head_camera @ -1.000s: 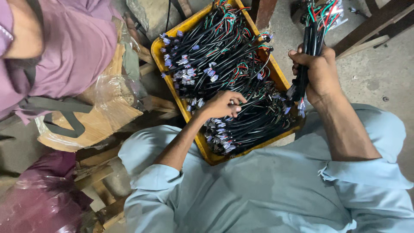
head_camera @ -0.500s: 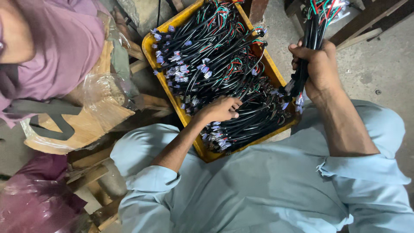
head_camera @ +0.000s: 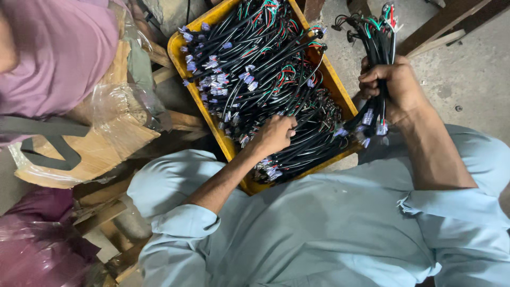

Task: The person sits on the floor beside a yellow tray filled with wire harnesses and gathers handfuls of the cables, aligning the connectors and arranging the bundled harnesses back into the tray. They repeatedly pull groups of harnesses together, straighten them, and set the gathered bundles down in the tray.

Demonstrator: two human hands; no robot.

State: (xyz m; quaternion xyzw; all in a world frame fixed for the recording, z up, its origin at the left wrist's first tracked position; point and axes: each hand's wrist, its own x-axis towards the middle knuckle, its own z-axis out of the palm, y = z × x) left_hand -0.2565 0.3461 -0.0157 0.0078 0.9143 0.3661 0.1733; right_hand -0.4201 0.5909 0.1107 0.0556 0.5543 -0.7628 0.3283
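Head view | right hand [head_camera: 396, 87] clenched on a cable bundle [head_camera: 378, 53] beside the tray [head_camera: 186, 79] | left hand [head_camera: 273, 134] curled among tray cables [head_camera: 255, 79], its catch hidden from me | bundle small, tray full: I judge most unsorted

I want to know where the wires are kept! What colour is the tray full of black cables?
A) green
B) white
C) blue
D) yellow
D: the rectangular yellow plastic tray shows its yellow rim around the heap of black cables with clear connectors, where the left hand digs in, while the right hand holds a bundle of black cables.
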